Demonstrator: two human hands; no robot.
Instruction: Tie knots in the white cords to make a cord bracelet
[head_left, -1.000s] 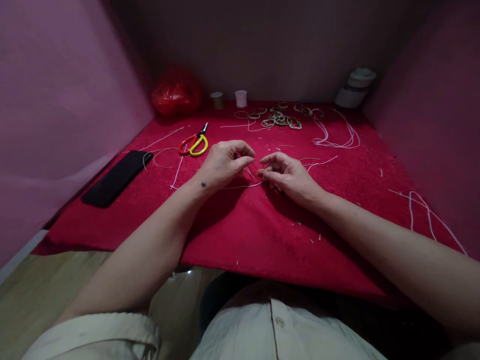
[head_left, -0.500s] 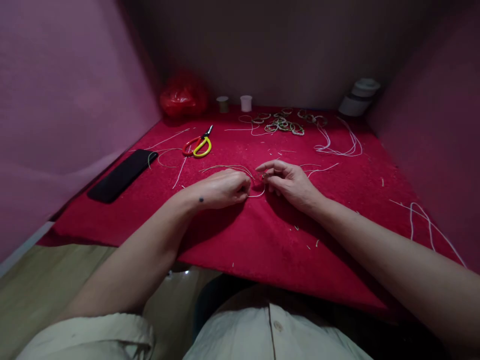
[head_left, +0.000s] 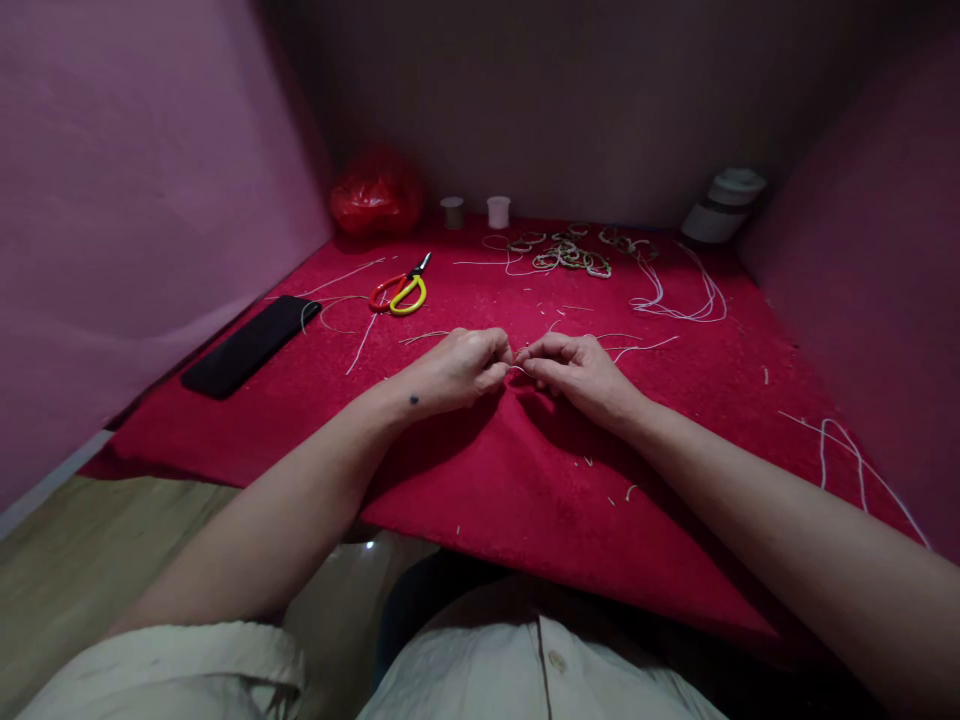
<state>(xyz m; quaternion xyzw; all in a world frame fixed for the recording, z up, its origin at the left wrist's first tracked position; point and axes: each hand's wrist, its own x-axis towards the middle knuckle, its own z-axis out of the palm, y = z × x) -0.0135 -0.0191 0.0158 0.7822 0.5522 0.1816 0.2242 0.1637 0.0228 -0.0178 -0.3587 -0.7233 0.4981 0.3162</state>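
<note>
My left hand (head_left: 478,365) is closed in a pinch on a thin pale cord (head_left: 516,369) over the middle of the red cloth. Close beside it, my right hand (head_left: 574,368) pinches the same cord between thumb and forefinger. Only a short stretch of it shows between the fingertips; the rest there is hidden by the fingers. Loose cord ends (head_left: 646,347) stick out to the right behind my right hand, and others (head_left: 424,337) lie to the left behind my left hand.
Scissors (head_left: 399,292) with red and yellow handles and a black phone (head_left: 253,345) lie left. Knotted cord loops (head_left: 574,258), two spools (head_left: 498,212), a red plastic bag (head_left: 377,198) and a white container (head_left: 721,207) are at the back. Loose white cord (head_left: 859,455) lies right.
My two hands have come closer together, and the stretch of cord between them is shorter. My right hand's raised forefinger has come down onto the thumb.
</note>
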